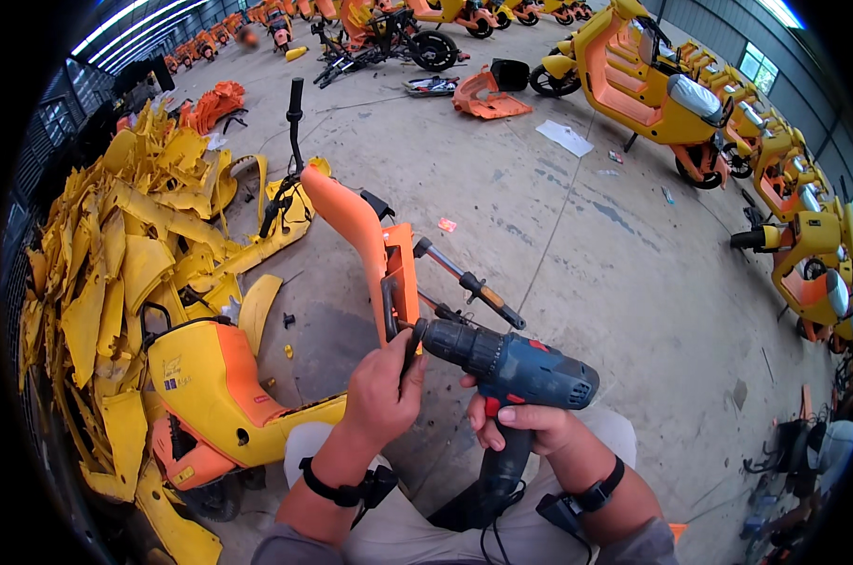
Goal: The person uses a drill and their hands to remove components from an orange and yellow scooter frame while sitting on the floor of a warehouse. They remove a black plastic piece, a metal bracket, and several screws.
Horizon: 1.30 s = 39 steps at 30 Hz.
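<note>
My right hand (525, 424) is wrapped round the handle of a dark blue cordless drill (539, 369), a finger near its red trigger. The drill points left, its tip at the orange scooter panel (351, 221) of a partly stripped scooter in front of me. My left hand (384, 395) is closed just ahead of the chuck, fingers pinched on a dark curved part (413, 345) beside the panel. Whether that part is joined to the panel is hidden by my fingers. A black handlebar grip (296, 99) rises above the panel, and the fork tubes (473, 285) stick out to its right.
A yellow and orange scooter body (210, 377) stands at my left, before a high heap of yellow plastic panels (129, 254). Rows of yellow scooters (648, 108) line the right. Orange panel pieces (487, 99) and a stripped black frame (374, 47) lie farther off on the concrete floor.
</note>
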Each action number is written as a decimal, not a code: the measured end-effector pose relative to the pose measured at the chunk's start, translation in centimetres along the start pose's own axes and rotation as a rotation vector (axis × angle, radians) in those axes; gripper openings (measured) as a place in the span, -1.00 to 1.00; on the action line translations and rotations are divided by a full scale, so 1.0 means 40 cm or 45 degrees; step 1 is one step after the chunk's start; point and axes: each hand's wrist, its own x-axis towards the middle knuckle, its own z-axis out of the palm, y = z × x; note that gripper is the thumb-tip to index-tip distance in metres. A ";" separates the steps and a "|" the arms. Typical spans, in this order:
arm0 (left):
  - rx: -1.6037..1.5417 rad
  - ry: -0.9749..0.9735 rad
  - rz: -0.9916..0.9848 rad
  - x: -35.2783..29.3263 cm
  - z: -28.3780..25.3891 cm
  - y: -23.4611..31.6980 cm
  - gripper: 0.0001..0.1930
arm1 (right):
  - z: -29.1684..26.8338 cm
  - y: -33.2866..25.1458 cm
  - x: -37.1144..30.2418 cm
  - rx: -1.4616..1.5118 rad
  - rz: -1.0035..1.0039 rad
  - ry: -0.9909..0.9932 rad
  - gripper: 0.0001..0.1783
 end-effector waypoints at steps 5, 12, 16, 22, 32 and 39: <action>0.007 -0.079 -0.057 0.006 -0.008 0.014 -0.67 | 0.004 -0.006 -0.006 -0.030 0.011 0.027 -0.31; -0.079 -0.031 -0.128 -0.003 0.009 0.029 -0.68 | -0.003 0.017 -0.011 0.057 -0.012 0.022 -0.28; -0.206 -0.060 -0.229 -0.003 0.008 0.050 -0.68 | -0.003 0.033 -0.008 0.202 -0.032 0.003 -0.27; -0.161 0.000 -0.134 -0.007 0.012 0.045 -0.67 | -0.008 0.037 -0.002 0.311 -0.060 -0.123 -0.30; -0.038 0.006 -0.069 -0.008 -0.014 0.055 -0.67 | -0.003 0.029 -0.005 0.105 -0.041 -0.062 -0.26; 0.004 0.004 -0.031 -0.007 -0.025 0.060 -0.68 | -0.003 0.016 -0.006 -0.030 -0.075 -0.100 -0.29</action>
